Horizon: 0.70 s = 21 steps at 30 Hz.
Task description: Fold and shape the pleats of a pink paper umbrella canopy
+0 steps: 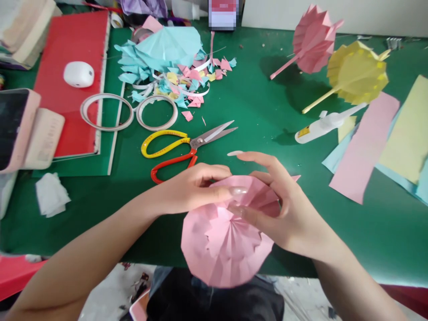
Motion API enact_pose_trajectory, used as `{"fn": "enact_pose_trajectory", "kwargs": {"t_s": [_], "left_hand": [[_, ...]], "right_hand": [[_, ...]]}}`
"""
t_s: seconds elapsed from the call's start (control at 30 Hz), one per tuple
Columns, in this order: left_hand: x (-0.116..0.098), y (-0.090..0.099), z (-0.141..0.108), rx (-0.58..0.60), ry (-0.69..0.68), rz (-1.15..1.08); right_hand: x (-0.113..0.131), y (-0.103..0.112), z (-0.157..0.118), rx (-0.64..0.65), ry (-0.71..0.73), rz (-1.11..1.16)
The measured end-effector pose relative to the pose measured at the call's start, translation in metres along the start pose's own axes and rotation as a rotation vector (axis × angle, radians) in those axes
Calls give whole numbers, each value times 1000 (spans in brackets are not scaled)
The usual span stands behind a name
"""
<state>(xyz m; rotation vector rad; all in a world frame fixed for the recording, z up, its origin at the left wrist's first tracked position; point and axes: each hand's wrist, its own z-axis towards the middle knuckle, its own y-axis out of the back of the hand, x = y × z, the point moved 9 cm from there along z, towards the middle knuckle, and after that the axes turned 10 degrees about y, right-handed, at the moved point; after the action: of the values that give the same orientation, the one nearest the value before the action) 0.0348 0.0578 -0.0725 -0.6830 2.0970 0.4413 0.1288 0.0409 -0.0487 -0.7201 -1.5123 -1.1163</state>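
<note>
1. I have the pink paper disc between both hands at the near edge of the counter, its lower part showing over the lap. A smaller, jagged-edged pleated layer sits on its face.
2. The left hand has its grip closed on the far side, thumb on top and fingers curled beyond the rim. The right hand pinches too, thumb near the centre, index finger raised clear; its lower fingertips are hidden from me.
3. I judge the disc very light and springy, easily creased or torn. I'd take hold with flat finger pads where the folds gather at the middle, and only steady the floppy rim.
4. Just beyond the left hand lie the scissors, blades parted.
5. Farther out, to the right, I see a white glue bottle, paper strips, and pink and yellow paper umbrellas.
6. To the left are two tape rings and cut paper scraps.
</note>
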Motion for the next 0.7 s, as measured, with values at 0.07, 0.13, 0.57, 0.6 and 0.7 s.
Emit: {"fn": "enact_pose_trajectory", "kwargs": {"t_s": [0.07,0.13,0.57,0.6,0.7], "left_hand": [[-3,8,-1,-61,-21,6],[-6,13,-3,-89,-38,38],[-15,13,-9,-204,-117,351],[-14,11,-9,-206,-116,357],[-14,12,-10,-212,-157,348]], "right_hand": [[-5,4,1,-2,-32,-15],[-10,5,1,18,-66,23],[-6,0,0,58,-74,4],[-5,-1,0,63,-56,-4],[-5,-2,1,92,-15,-1]]}}
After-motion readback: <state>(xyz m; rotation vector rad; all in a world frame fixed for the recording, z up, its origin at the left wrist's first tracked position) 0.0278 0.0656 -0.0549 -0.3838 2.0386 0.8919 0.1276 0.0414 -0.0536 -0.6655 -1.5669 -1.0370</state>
